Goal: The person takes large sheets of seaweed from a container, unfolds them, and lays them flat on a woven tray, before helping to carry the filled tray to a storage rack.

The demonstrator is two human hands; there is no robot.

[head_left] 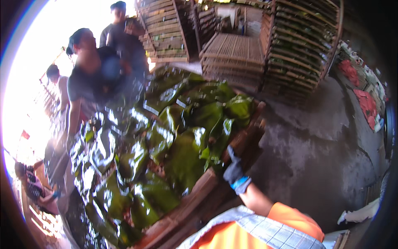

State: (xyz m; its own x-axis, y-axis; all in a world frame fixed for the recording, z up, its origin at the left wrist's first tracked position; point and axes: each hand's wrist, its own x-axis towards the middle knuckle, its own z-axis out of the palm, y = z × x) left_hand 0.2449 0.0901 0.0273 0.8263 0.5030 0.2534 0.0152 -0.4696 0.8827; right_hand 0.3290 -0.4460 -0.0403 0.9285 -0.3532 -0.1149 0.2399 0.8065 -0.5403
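My right hand (233, 170), in a dark grey knitted glove with a blue cuff, is at the near right edge of a pile of glossy green leaf-like sheets (186, 155). One finger points up along the wooden or bamboo edge (199, 191) of the support beneath the pile. Blur hides what the other fingers do, and whether they grip that edge. The sheets look wet, overlap in folds and reflect bright light. What they are made of is not clear. My left hand is out of view.
Across the pile a person (85, 68) in dark clothes leans in, with another person (119, 34) standing behind. More people are at the left. Slatted bamboo racks (301, 46) and a low slatted platform (233, 49) stand beyond. Red bundles (365, 102) lie along the right side of the dark floor (298, 174).
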